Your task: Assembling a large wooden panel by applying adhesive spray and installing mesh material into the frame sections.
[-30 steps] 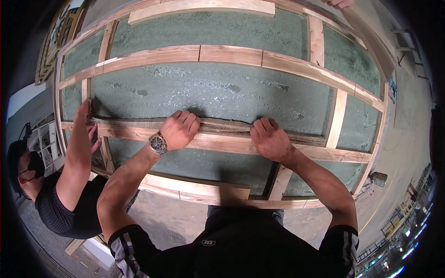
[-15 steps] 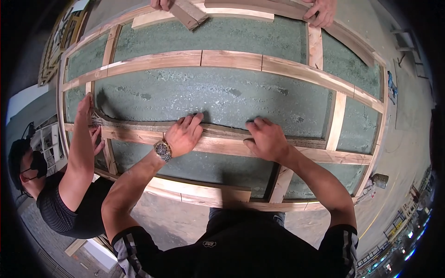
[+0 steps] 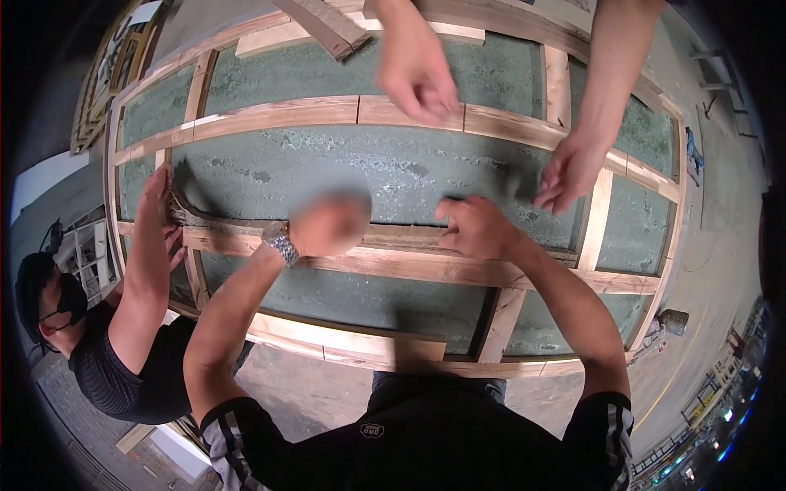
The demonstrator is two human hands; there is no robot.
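A long grey-brown strip [image 3: 401, 231], frayed at its left end, lies along a wooden rail [image 3: 393, 264] of a large frame. My left hand [image 3: 332, 222], with a metal watch [image 3: 281, 245] on the wrist, is over the strip left of centre. Its fingers are smeared. Right of it, my right hand [image 3: 481, 229] has its fingers bent over the strip, thumb on the near side. At the frayed end are a co-worker's hands [image 3: 155, 192]. From the far side reach another person's left-side hand [image 3: 417, 78] and right-side hand [image 3: 569, 172], above the frame.
Greenish-grey panel [image 3: 327, 155] shows between the frame's rails. A far rail [image 3: 278, 108] runs parallel. A loose brown board [image 3: 327, 29] lies across the far edge. The co-worker [image 3: 123, 352] stands close at my left. A small container [image 3: 674, 322] sits beyond the right edge.
The far person's hands have left the far boards and come in over the frame. My left hand has turned and blurred; my right hand stays nearly in place.
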